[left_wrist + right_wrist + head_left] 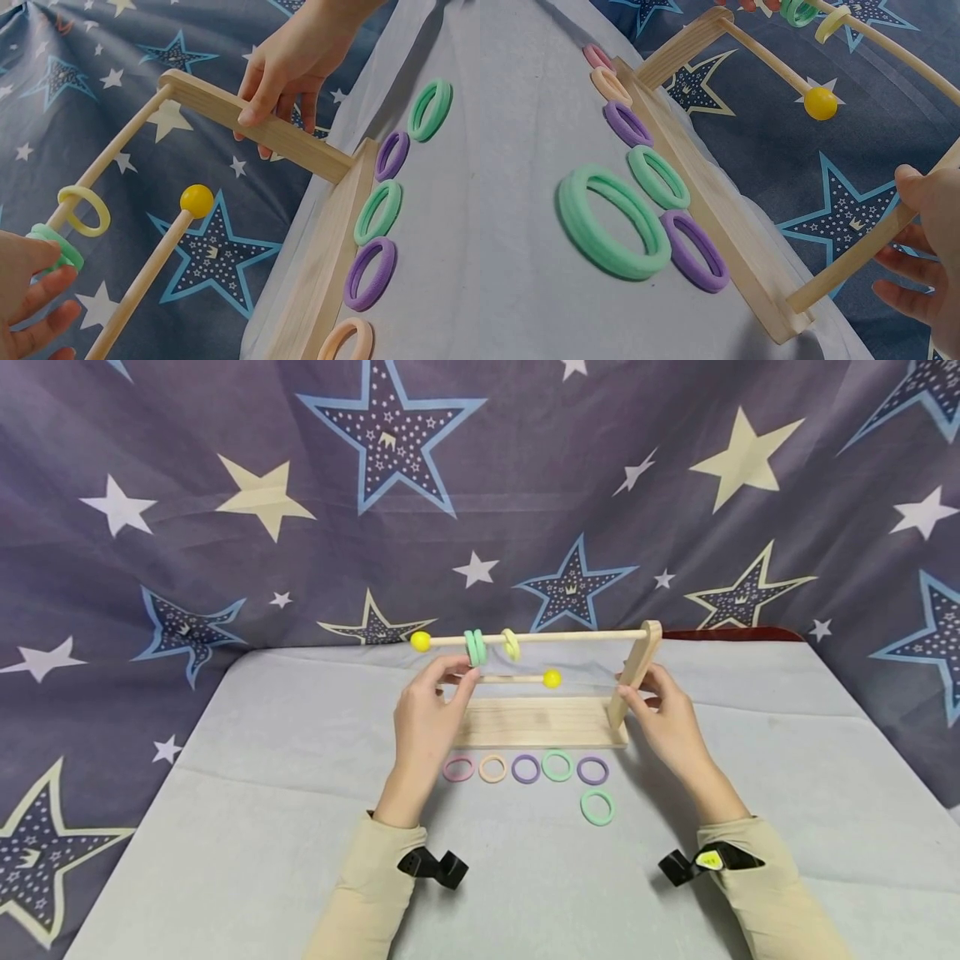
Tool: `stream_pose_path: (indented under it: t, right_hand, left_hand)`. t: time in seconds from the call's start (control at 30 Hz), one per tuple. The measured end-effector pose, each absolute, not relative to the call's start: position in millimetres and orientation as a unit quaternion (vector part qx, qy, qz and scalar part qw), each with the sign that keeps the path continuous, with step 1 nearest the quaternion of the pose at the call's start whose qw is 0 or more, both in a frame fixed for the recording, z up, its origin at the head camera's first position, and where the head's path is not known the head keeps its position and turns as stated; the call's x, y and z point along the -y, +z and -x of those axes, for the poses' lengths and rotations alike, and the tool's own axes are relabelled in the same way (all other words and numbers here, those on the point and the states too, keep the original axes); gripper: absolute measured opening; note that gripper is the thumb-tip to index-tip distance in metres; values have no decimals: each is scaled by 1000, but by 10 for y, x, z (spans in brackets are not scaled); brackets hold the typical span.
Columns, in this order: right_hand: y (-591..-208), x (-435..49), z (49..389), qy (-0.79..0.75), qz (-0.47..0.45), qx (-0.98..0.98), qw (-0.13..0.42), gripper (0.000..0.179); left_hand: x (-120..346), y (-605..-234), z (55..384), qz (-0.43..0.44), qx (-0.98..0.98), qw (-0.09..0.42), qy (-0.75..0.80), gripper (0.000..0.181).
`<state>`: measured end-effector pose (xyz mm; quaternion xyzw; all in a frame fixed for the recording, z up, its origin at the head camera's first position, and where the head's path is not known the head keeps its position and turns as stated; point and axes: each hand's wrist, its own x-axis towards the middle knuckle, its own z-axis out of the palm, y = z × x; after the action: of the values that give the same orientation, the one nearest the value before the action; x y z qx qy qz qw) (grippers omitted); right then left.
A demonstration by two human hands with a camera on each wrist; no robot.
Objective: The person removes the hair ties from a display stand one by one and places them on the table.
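A wooden rack with a flat base [540, 723] stands on the table. Its long upper rod [577, 636] ends in a yellow ball [421, 642]; a shorter, lower rod [142, 277] has a yellow ball [820, 103] too. Two green hair ties [476, 647] and a yellow hair tie [91, 212] hang on the upper rod. My left hand [431, 706] pinches the green ties from below, its other fingers spread apart. My right hand [669, 718] grips the right upright [634, 672], thumb in front and fingers behind.
In front of the base lies a row of hair ties: pink [458, 768], peach [492, 769], purple [526, 769], green [557, 766] and another purple [592, 770]. One more green hair tie [597, 807] lies nearer me. A star-patterned cloth [300, 568] hangs behind the table.
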<state>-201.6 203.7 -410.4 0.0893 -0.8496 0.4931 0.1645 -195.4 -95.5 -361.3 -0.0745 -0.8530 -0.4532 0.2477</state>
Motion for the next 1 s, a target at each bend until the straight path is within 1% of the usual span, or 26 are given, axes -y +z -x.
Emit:
stream_pose_path:
  t: [0.13, 0.43, 1.0]
  right_hand:
    - [-4104, -2034, 2011, 492, -88, 850, 166, 36]
    - [-4097, -2032, 2004, 494, -89, 849, 167, 35]
    - [-4099, -2026, 2010, 493, -89, 850, 166, 35]
  left_hand:
    - [954, -3622, 1952, 75, 855, 255, -446, 16]
    - [988, -3624, 1955, 62, 850, 305, -425, 15]
    - [1208, -3563, 1978, 30, 850, 310, -424, 17]
